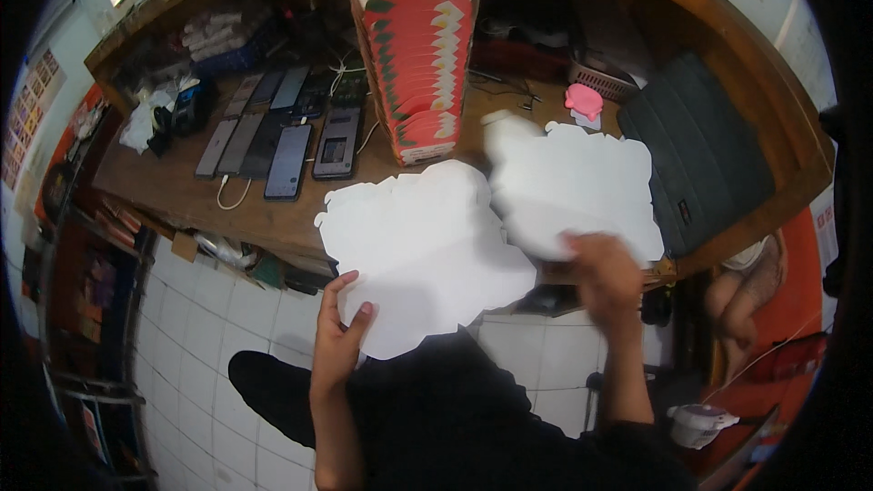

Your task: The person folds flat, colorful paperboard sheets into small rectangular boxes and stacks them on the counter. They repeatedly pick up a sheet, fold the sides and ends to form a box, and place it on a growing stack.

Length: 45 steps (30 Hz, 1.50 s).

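My left hand (341, 336) grips a white die-cut cardboard sheet (418, 245) by its lower left edge, thumb on top and fingers behind. The sheet has notched, tabbed edges and is held tilted in front of the table. My right hand (607, 277) is smeared by motion at the lower edge of more white cardboard (582, 186) on the table's right side. Part of that cardboard is blurred along its left, and whether the fingers hold it cannot be made out. Behind both stands a tall stack of nested red cardboard boxes (414, 64) with white flower prints.
Several phones (289, 162) and a charging cable lie on the wooden table (145, 173) at left. A dark grey padded case (700, 155) leans at right, near a pink piggy-shaped object (583, 102) and a basket (602, 80). Another person's bare limb (746, 295) shows at far right.
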Tool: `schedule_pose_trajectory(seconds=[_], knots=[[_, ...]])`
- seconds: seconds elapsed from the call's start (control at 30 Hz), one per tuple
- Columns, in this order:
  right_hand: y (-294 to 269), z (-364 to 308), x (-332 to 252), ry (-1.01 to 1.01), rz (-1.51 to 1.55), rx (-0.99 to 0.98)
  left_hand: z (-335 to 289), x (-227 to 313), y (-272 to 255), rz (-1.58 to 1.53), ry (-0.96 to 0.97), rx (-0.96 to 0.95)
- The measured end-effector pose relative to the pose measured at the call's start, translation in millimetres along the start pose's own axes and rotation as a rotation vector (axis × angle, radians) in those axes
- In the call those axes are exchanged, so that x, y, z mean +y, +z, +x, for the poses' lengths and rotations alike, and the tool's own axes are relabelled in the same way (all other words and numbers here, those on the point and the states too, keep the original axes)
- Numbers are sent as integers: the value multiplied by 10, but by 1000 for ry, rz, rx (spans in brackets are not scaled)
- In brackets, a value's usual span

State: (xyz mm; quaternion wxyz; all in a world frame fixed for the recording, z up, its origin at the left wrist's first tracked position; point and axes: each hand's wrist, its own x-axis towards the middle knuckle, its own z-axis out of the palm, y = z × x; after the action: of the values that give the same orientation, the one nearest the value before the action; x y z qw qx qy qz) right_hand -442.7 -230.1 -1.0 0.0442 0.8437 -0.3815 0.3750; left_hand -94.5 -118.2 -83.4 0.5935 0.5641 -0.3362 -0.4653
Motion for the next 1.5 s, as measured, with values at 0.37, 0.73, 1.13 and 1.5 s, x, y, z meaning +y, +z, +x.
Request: schedule_pose_trajectory(seconds=[0.37,0.73,1.13,1.5], knots=[[153,-24,164,298,354,-280,10,9,31,-14,23,-68],[-138,-149,813,438,213,-483,16,-88,-53,-126,-128,-4],[-142,-64,834,553,298,-242,3,-131,-34,-118,-65,-24],[-162,-27,-705,-219,214,-241,-59,-46,33,-390,-204,-13]])
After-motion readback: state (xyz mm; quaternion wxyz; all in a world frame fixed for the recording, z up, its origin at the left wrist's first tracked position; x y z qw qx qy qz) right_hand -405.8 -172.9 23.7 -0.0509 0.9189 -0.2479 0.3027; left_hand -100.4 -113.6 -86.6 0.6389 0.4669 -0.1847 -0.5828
